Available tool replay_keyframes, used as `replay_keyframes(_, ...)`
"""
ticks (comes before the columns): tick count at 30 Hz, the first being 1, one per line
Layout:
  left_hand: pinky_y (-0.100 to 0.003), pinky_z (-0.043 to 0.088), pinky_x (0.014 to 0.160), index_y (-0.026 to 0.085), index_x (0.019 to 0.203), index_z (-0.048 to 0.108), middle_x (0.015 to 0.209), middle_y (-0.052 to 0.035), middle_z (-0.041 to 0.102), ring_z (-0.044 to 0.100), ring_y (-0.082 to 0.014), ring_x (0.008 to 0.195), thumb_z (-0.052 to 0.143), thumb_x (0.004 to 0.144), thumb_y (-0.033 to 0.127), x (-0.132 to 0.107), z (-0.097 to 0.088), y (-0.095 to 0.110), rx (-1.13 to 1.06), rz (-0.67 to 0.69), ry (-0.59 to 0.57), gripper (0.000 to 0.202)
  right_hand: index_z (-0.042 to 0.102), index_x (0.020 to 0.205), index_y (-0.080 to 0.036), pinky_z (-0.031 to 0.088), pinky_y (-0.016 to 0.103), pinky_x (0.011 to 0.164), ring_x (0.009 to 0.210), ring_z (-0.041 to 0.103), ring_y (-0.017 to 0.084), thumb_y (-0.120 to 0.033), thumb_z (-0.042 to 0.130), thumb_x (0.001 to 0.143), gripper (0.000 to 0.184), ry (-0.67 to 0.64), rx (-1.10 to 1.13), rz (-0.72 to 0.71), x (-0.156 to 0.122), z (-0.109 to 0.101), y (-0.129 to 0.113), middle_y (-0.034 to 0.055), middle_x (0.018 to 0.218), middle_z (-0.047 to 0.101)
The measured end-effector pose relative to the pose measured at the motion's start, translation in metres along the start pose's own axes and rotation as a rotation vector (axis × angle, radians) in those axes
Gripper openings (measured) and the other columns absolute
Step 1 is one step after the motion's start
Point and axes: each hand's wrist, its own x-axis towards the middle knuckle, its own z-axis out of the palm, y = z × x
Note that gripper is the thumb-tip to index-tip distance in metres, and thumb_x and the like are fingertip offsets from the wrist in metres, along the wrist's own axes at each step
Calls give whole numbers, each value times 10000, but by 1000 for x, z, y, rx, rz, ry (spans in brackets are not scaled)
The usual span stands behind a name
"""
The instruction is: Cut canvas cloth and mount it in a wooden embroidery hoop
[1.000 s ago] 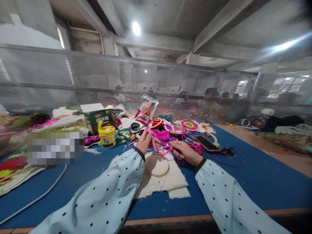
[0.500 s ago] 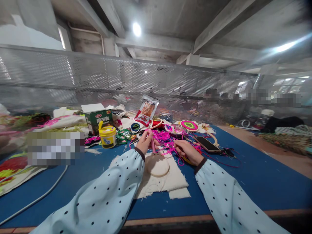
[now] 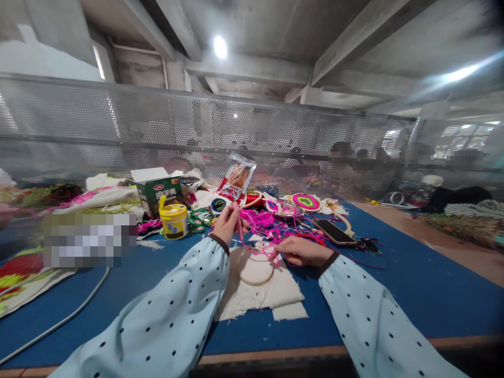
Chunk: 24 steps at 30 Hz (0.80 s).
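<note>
My left hand (image 3: 225,224) is closed around a pink punch needle (image 3: 240,229), held upright with its thin metal tip pointing up. A pink yarn strand (image 3: 258,250) runs from near the tool's lower end to my right hand (image 3: 302,251), whose thumb and forefinger pinch it. Under both hands lies a round wooden embroidery hoop (image 3: 256,284) on off-white cloth (image 3: 281,294) with frayed edges. Behind them is a tangled heap of bright pink yarn (image 3: 262,223).
To the left stand a yellow tub (image 3: 174,223) and a green box (image 3: 157,191). A snack pouch (image 3: 239,176) leans at the back. A phone (image 3: 334,232) lies to the right, near a pink and green embroidered round (image 3: 305,202). A grey cable (image 3: 74,315) crosses the blue tabletop (image 3: 394,294).
My right hand has moved down and slightly left, drawing the pink yarn over the hoop. My left hand has shifted a little left and up with the punch needle.
</note>
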Motion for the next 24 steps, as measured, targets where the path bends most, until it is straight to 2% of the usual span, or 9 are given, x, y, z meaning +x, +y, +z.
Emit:
replay_keyframes(2, -210, 459, 397, 197, 822, 457, 502, 64, 572, 572, -117, 403, 642, 656, 551, 2, -3, 2, 1, 44, 90, 432, 643, 885, -114, 157, 205, 349, 306, 222, 50, -496, 489, 814, 418, 79, -76, -13, 1, -2, 2, -91, 350, 348)
replay_keyframes(4, -207, 458, 398, 190, 797, 482, 492, 64, 561, 570, -117, 415, 670, 632, 530, 4, -6, 2, 5, 72, 153, 422, 633, 822, -121, 189, 210, 375, 337, 282, 57, -488, 505, 798, 389, 274, -182, -57, 5, -6, 7, -74, 387, 392)
replay_keyframes(6, -204, 450, 393, 185, 783, 495, 486, 61, 558, 565, -117, 418, 683, 617, 521, 6, -7, 1, 12, 84, 176, 420, 610, 727, -129, 231, 213, 418, 408, 361, 67, -458, 562, 757, 334, 436, -352, -98, 9, -10, 13, -48, 455, 453)
replay_keyframes(8, -204, 441, 384, 182, 767, 500, 472, 61, 551, 549, -112, 403, 685, 611, 523, 6, -7, 1, 17, 82, 180, 418, 599, 673, -137, 247, 213, 455, 479, 398, 77, -426, 607, 719, 293, 502, -529, -124, 12, -13, 19, -35, 514, 478)
replay_keyframes(11, -207, 439, 381, 183, 750, 501, 459, 64, 543, 530, -105, 385, 691, 599, 524, 4, -4, 2, 21, 60, 169, 419, 619, 685, -149, 235, 214, 469, 504, 400, 82, -398, 622, 702, 250, 475, -694, -97, 14, -13, 24, -34, 537, 476)
replay_keyframes(15, -214, 441, 374, 185, 746, 503, 446, 70, 532, 506, -99, 367, 708, 558, 536, 1, -1, 5, 32, 25, 158, 448, 654, 736, -169, 240, 215, 481, 524, 440, 94, -358, 617, 697, 196, 439, -803, -83, 15, -6, 22, -22, 565, 522)
replay_keyframes(24, -219, 441, 372, 186, 763, 498, 448, 73, 530, 512, -106, 372, 705, 560, 529, 0, 1, 4, 50, 4, 153, 450, 654, 703, -175, 250, 219, 495, 552, 493, 113, -279, 553, 713, 146, 440, -911, -50, 13, 1, 18, 12, 606, 611)
